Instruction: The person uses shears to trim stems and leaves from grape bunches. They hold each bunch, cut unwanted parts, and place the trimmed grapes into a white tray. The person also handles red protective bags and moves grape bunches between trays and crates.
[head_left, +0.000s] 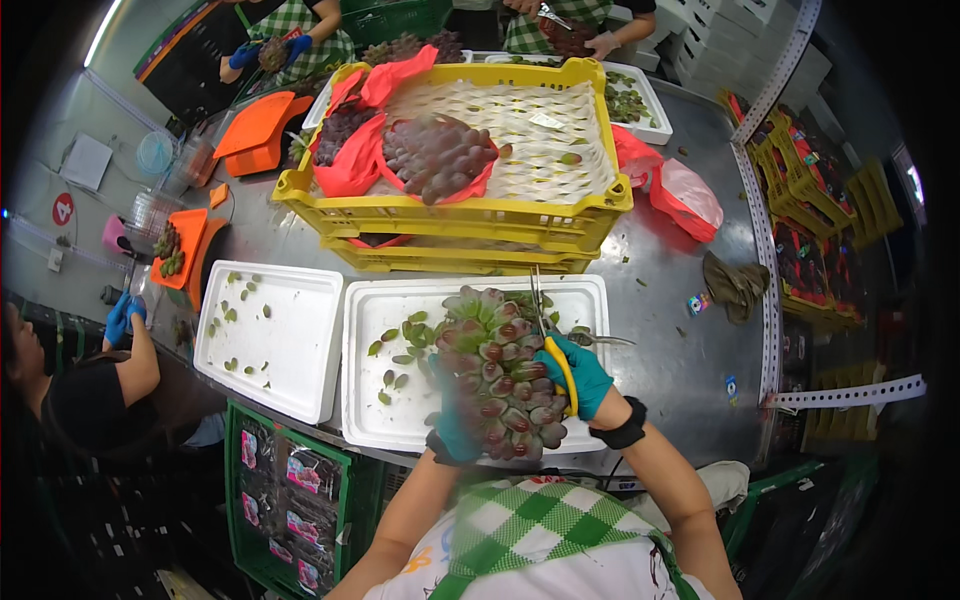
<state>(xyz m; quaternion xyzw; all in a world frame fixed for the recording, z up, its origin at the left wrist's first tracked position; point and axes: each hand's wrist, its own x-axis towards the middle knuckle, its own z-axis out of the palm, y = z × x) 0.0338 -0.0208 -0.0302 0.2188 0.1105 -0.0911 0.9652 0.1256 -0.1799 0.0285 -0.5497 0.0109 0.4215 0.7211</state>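
Observation:
A large bunch of green and reddish grapes (506, 382) is lifted over a white foam tray (375, 300). My left hand (454, 412), in a teal glove and blurred, holds the bunch from its left side; the bunch hides some of the fingers. In my teal-gloved right hand (589, 375) are yellow-handled scissors (566, 371), their thin blades pointing away from me along the bunch's upper right. Loose grapes (405, 345) lie in the tray left of the bunch. A curved metal tool (600, 339) lies across the tray's right side, partly behind my hand.
Stacked yellow crates (450, 217) with dark grapes (439, 154) stand beyond the tray. Left is another foam tray (292, 337) with a few loose grapes, plus orange scales (180, 247). A brown cloth (735, 285) lies right. Co-workers (97, 390) stand left and opposite.

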